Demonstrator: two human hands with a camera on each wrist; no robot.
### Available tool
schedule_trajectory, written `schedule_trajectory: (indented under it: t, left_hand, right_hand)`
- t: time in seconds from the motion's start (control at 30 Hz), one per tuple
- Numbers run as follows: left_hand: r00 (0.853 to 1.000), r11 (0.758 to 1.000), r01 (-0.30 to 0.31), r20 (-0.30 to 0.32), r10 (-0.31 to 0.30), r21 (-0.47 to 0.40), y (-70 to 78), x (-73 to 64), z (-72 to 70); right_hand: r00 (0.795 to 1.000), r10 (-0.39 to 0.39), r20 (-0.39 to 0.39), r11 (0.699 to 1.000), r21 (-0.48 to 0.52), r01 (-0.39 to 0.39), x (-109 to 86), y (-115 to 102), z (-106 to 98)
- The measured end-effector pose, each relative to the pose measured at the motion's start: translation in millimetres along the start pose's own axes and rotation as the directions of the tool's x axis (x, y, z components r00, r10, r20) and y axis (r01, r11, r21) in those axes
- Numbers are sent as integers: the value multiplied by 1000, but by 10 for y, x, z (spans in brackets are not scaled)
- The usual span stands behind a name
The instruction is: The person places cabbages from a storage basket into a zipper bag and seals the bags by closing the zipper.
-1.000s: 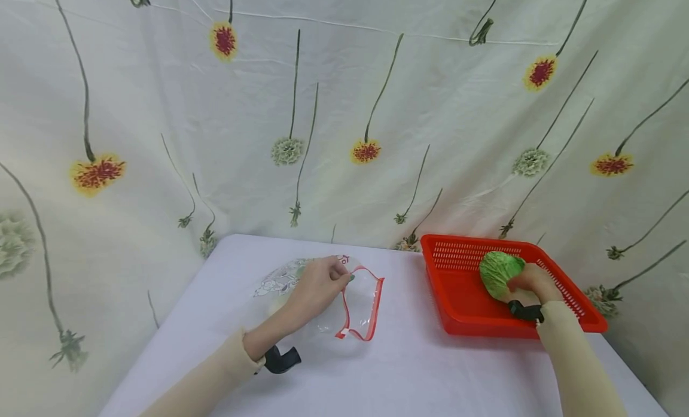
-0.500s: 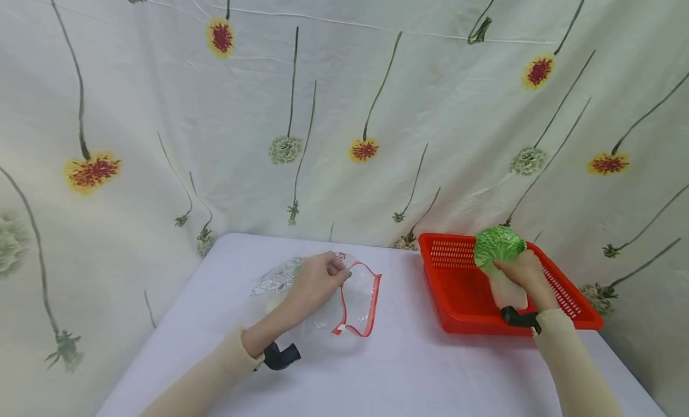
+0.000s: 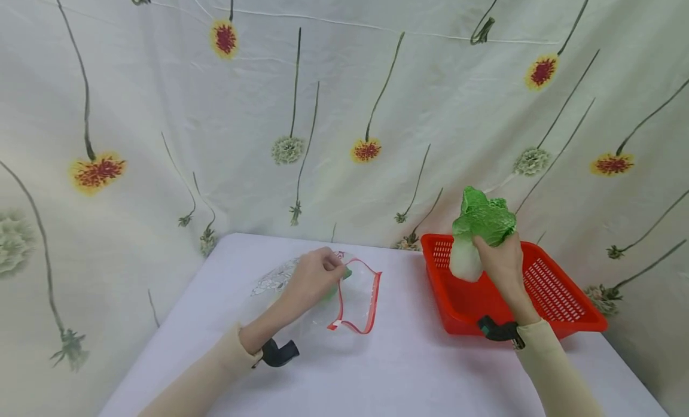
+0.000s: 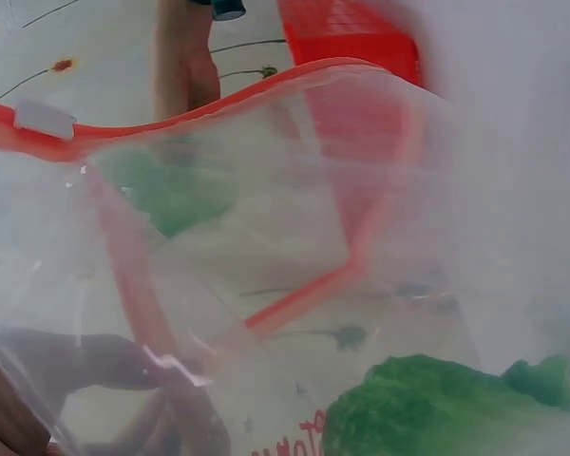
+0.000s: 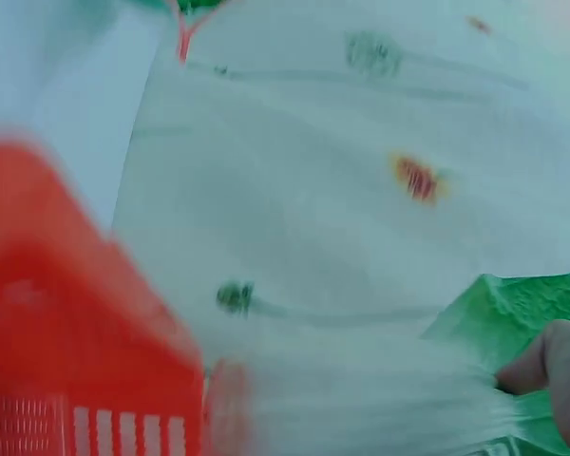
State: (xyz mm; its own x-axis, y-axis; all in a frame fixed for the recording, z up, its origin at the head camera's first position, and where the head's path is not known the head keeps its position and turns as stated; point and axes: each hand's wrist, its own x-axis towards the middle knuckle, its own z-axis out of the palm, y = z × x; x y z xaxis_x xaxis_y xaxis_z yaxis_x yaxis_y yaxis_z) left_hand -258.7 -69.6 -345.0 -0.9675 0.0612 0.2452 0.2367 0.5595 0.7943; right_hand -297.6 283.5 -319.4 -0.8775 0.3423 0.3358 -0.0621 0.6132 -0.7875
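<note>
My right hand (image 3: 503,267) grips a Chinese cabbage (image 3: 478,216) with frilly green leaves and a pale stem, held up over the left part of a red plastic basket (image 3: 560,291). In the right wrist view the thumb (image 5: 562,370) presses on its leaves. Over on the left, my left hand (image 3: 312,285) pinches the rim of a clear zip bag (image 3: 371,309) with a red zipper edge. The bag's mouth gapes toward the basket. Through the film in the left wrist view shows a green leafy vegetable (image 4: 418,404), partly hidden by the hand in the head view.
A white-covered table (image 3: 398,369) carries the bag and the basket. Close behind it hangs a pale cloth (image 3: 334,106) printed with flowers. The basket has slotted side walls, and its rim stands above the tabletop on the right.
My right hand has lifted the Chinese cabbage up out of the basket and moved it leftward, leaves turned upward. The left hand still pinches the bag, almost unmoved.
</note>
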Motion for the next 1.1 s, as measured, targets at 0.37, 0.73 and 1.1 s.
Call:
schedule_trajectory:
  t: [0.37, 0.73, 1.1]
  left_hand:
    - [1000, 1000, 12, -3, -12, -7, -5, 27, -33]
    - [999, 1000, -14, -31, 14, 6, 9, 30, -48]
    - [998, 997, -47, -33, 45, -65, -37, -4, -48]
  right_hand:
    - [991, -129, 33, 945, 308, 113, -557, -419, 459]
    - [940, -271, 209, 856, 498, 136, -1143, -481, 1077]
    - [861, -276, 428, 845, 535, 5, -1362, -358, 1364]
